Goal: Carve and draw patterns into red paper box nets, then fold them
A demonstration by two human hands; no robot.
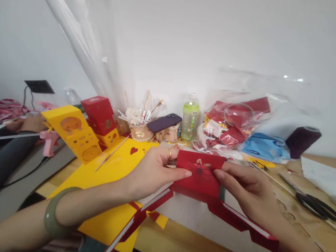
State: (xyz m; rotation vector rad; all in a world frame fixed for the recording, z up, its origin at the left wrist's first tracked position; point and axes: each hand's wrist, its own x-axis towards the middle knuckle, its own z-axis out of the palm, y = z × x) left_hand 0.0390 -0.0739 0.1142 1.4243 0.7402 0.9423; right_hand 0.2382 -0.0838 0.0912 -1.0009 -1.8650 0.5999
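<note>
Red card point(200, 175), wooden table point(172, 243), pale wall point(173, 32)

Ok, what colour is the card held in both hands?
Card: red, dark motif; head view.

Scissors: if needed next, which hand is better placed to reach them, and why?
Probably the right hand: the scissors lie on its side, while the left hand is farther away, beyond the red paper. Both hands hold that paper, so the right would need to let go first.
</note>
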